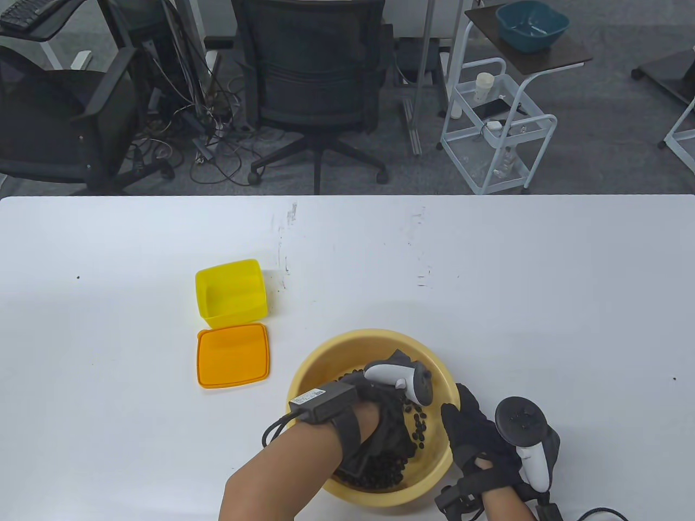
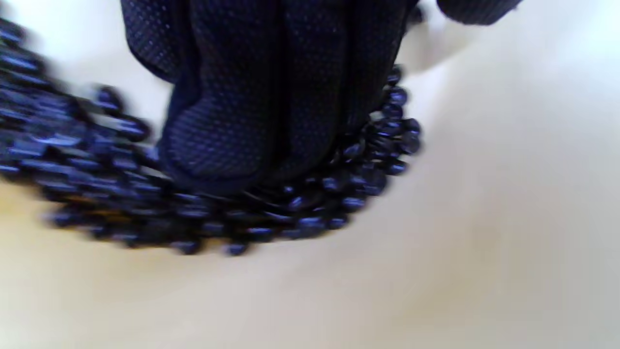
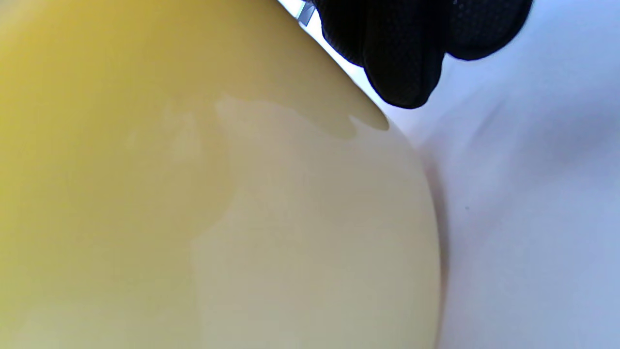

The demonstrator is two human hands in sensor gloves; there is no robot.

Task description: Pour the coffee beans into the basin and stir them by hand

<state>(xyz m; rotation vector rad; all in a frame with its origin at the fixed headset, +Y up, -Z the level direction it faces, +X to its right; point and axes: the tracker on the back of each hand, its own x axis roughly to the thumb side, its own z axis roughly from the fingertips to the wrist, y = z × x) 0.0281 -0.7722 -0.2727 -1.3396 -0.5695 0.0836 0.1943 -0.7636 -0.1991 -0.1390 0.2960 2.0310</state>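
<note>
While the left hand (image 1: 388,418) rakes flat-fingered through coffee beans (image 1: 380,472), a hard sweep could flick some over the yellow basin (image 1: 374,339) rim; the right hand (image 1: 478,434) braces its wall, fingers straight

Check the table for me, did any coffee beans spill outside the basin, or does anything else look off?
A few dark specks lie on the table, one at the far left, one at the far right; too small to tell if they are beans. The coffee beans are inside the basin.

Office or lab workspace. White table (image 1: 488,260) on grey carpet (image 1: 597,157), black swivel chairs (image 1: 315,70) behind it, cable tangle (image 1: 201,125) on the floor. White wheeled cart (image 1: 497,130), keyboard (image 1: 21,13) top-left.
</note>
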